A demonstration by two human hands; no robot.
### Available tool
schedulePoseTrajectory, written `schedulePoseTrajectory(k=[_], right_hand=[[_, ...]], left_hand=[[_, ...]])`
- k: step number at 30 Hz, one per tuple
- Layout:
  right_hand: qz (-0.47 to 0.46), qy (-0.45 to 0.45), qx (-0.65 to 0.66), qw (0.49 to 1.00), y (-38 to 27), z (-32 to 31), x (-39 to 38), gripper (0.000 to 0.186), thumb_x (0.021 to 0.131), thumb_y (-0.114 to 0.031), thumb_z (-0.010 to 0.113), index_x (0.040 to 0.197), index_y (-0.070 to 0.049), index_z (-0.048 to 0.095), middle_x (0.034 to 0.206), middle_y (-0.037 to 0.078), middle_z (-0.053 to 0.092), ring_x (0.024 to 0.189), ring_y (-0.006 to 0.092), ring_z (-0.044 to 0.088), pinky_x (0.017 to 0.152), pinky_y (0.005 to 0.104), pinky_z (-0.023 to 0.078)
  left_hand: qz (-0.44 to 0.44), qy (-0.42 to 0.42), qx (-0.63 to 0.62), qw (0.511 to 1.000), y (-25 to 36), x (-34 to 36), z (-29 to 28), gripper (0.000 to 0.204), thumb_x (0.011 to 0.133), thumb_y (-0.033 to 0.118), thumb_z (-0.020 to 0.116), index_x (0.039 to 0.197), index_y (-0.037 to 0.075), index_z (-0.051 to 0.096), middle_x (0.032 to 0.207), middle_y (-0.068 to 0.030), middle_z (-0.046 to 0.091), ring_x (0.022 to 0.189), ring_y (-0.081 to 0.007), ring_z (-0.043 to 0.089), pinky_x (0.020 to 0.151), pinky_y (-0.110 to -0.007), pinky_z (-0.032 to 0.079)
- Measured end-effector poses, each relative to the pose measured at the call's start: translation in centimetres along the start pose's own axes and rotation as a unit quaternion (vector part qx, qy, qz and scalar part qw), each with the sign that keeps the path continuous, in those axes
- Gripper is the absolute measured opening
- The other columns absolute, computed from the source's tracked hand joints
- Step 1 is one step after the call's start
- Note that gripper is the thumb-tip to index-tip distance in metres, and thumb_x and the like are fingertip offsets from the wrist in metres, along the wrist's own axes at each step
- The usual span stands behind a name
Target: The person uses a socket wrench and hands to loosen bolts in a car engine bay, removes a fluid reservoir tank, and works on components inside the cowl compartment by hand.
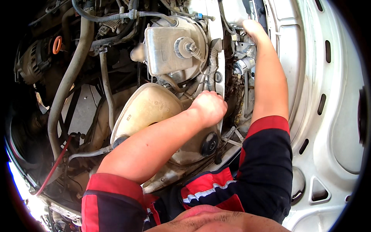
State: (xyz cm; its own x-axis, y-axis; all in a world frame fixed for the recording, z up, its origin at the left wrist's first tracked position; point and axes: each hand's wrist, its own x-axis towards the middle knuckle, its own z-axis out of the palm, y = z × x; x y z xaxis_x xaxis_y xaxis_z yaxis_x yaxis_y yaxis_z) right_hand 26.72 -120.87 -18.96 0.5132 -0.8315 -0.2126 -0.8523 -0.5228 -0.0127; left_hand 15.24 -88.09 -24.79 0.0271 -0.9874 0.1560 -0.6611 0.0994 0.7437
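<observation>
Grey hose (212, 67) just beside left hand (209, 106), at its 12 o'clock; left fingers curled in, cannot tell around what; silver cylinder (244, 65) at 1 o'clock; right hand (251, 28) farther along 1 o'clock, fingers hidden, cannot tell their state; beige tank (148, 105) at 9 o'clock.

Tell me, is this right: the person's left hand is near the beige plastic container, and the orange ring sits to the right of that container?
Not quite: the orange ring sits to the left of the beige plastic container, as the head view shows. The left hand is indeed near that container.
</observation>
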Motion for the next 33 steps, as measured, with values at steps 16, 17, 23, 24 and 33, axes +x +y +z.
schedulePoseTrajectory(k=[16,17,23,24,33], right_hand=[[-0.099,-0.022,-0.246,0.964,-1.6,-1.9,-2.2,0.023,0.087,-0.021,0.054,0.092,-0.003,0.067,0.085,0.021,0.068,0.087,0.0361,0.068,0.076,0.047,0.053],[0.038,-0.077,-0.109,0.99,-2.4,-1.8,-2.5,0.024,0.082,-0.016,0.052,0.085,0.002,0.067,0.08,0.025,0.067,0.083,0.0385,0.068,0.075,0.0459,0.054],[-0.208,-0.03,-0.359,0.909,-0.8,-1.8,-2.4,0.021,0.084,-0.016,0.054,0.095,-0.005,0.068,0.094,0.022,0.069,0.096,0.0352,0.068,0.082,0.046,0.053],[-0.28,-0.009,-0.437,0.855,-2.3,-1.9,-4.3,0.024,0.084,-0.014,0.054,0.101,-0.006,0.069,0.102,0.023,0.069,0.1,0.0355,0.067,0.087,0.0445,0.053],[-0.088,-0.067,-0.242,0.964,-1.2,-2.7,-0.6,0.04,0.08,-0.019,0.05,0.105,0.007,0.069,0.109,0.031,0.066,0.108,0.042,0.063,0.096,0.0412,0.049]], left_hand=[[0.004,-0.005,-0.012,1.0,0.2,0.2,-0.3,0.018,0.084,0.016,0.057,0.094,0.009,0.071,0.095,-0.0087,0.07,0.093,-0.0261,0.067,0.078,-0.039,0.054],[0.004,-0.005,-0.012,1.0,0.2,0.0,-0.2,0.018,0.084,0.016,0.057,0.094,0.009,0.071,0.095,-0.0085,0.07,0.093,-0.026,0.067,0.078,-0.039,0.054],[-0.003,-0.023,-0.008,1.0,0.3,-0.1,-0.5,0.019,0.084,0.016,0.057,0.096,0.009,0.071,0.097,-0.0084,0.07,0.095,-0.026,0.067,0.08,-0.039,0.054],[-0.013,-0.026,-0.01,1.0,0.1,-0.3,-0.4,0.019,0.084,0.016,0.057,0.096,0.009,0.071,0.097,-0.0086,0.07,0.096,-0.0261,0.067,0.081,-0.039,0.054],[0.002,-0.017,-0.018,1.0,0.3,0.2,-0.8,0.02,0.084,0.015,0.058,0.097,0.009,0.071,0.098,-0.0092,0.069,0.096,-0.0265,0.067,0.082,-0.039,0.054]])
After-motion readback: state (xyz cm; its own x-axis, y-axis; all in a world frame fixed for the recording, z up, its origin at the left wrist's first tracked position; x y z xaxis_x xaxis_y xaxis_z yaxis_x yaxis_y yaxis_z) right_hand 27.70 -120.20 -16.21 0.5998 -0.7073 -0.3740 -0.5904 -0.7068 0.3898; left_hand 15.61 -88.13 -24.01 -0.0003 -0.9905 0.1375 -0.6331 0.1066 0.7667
